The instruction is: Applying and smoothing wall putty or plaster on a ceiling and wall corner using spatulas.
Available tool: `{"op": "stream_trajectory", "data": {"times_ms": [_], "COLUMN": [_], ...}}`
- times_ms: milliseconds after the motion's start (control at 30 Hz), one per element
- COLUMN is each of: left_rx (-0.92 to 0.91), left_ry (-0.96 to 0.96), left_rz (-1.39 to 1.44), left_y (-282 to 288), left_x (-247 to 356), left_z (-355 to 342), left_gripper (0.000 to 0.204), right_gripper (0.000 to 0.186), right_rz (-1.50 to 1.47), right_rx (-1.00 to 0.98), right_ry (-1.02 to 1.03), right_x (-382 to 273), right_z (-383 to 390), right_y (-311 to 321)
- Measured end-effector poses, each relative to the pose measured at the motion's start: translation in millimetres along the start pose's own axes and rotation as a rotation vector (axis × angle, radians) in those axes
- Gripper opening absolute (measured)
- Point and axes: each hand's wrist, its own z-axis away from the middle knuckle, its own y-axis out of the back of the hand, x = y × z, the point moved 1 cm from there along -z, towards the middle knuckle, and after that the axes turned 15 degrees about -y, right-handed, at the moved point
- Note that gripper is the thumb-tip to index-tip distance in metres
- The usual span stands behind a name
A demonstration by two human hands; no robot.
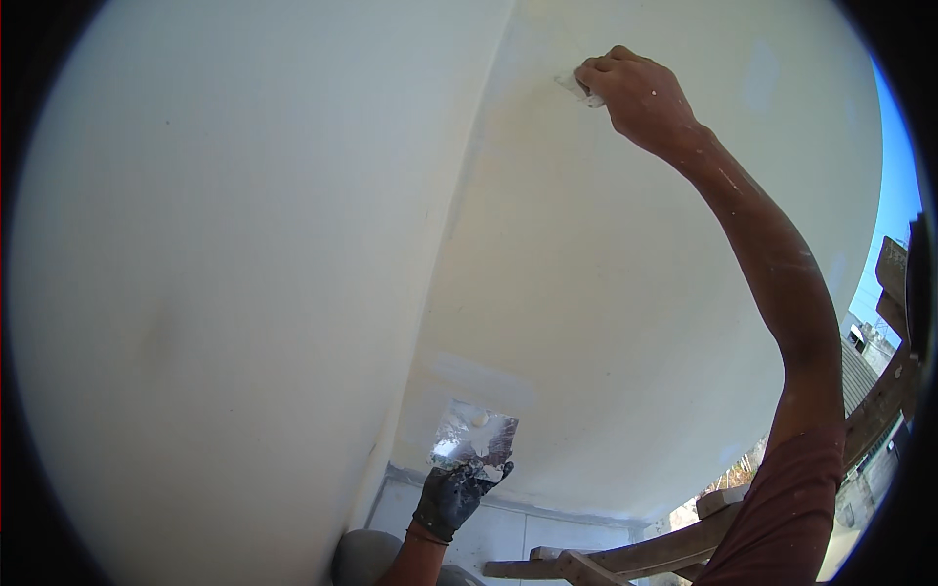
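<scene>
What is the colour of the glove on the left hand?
The glove is black, with some whitish smears; the head view shows it.

Pale left wall (244, 244) | cream right wall (596, 254) | wooden beams (660, 554), lower right | blue sky (895, 171), far right

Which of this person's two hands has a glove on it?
The left hand, low in the picture, holding a shiny, smeared plate: it wears a dark glove. The right hand, raised high with a small pale tool, is bare.
</scene>
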Motion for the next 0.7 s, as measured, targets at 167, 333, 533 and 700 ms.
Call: {"op": "stream_trajectory", "data": {"times_ms": [167,333,533,700], "left_rx": [-0.025,-0.044,-0.054,-0.056], "left_ry": [0.005,-0.008,-0.006,-0.01], "left_rz": [0.024,0.009,0.0,0.004], "left_y": [-17.9,-11.1,-21.5,-17.4], "left_x": [8.6,4.7,12.2,9.9], "left_z": [2.3,1.3,-2.1,0.0], "left_gripper": [0.055,0.069,0.064,0.062], "right_gripper": [0.022,0.023,0.023,0.03], "right_rz": [-0.011,-0.047,-0.026,0.029], "right_rx": [0.277,0.037,-0.033,-0.14], "right_ry": [-0.404,-0.28,0.107,0.217], "right_x": [10.1,-37.0,-128.4,-122.9], "right_z": [-82.7,-67.2,62.9,135.3], "right_y": [1.2,-14.1,-65.8,-59.3]}}
